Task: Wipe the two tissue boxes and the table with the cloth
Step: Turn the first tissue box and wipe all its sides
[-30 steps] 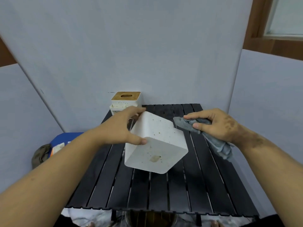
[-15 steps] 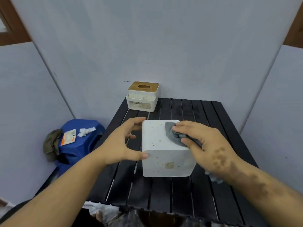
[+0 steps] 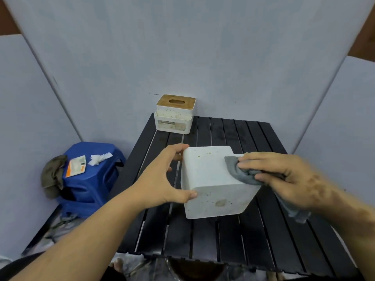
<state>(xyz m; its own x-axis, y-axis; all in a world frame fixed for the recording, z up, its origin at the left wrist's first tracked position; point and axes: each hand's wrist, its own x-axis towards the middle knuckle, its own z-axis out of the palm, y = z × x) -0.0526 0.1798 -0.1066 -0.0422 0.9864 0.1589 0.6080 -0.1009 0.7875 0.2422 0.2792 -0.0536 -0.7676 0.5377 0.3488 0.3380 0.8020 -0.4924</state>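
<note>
Grey cloth is pressed onto a speckled white tissue box by the right hand, fingers curled around it; the box is gripped by the left hand.

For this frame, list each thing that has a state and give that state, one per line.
White speckled plastic tissue box: on the table, gripped at its left side, stains on its near face.
Grey cloth: pressed on that box's top.
Left hand: gripping the box.
Right hand: pressing the cloth.
White tissue box with wooden lid: upright at the far edge, lid on, speckled.
Black slatted table: bearing both boxes.
</note>
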